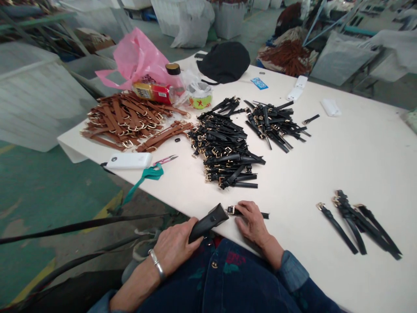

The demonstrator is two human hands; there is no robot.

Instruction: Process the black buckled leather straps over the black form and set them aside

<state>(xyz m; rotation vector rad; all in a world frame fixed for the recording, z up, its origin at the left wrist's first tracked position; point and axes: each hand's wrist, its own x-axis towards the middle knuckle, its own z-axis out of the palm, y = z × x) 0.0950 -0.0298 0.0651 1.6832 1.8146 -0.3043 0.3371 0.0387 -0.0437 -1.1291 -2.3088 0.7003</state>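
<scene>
My left hand (176,243), with a silver bracelet at the wrist, is wrapped round a black handheld tool (210,221). The tool's wide tip points at the gold buckle of a short black strap (265,215) near the table's front edge. My right hand (252,221) rests on that strap, fingers pressing it to the white table (293,182). Beyond my hands lies a dense pile of black buckled straps (224,148). Several more black straps (339,228) lie at the right.
Brown straps (120,117), a pink bag (140,56), a red can (161,93) and a black cap (224,63) sit at the back. Pink snips (166,159), a white device (130,161) and green cloth (151,172) lie at the left edge. Another black pile (273,121) is behind right.
</scene>
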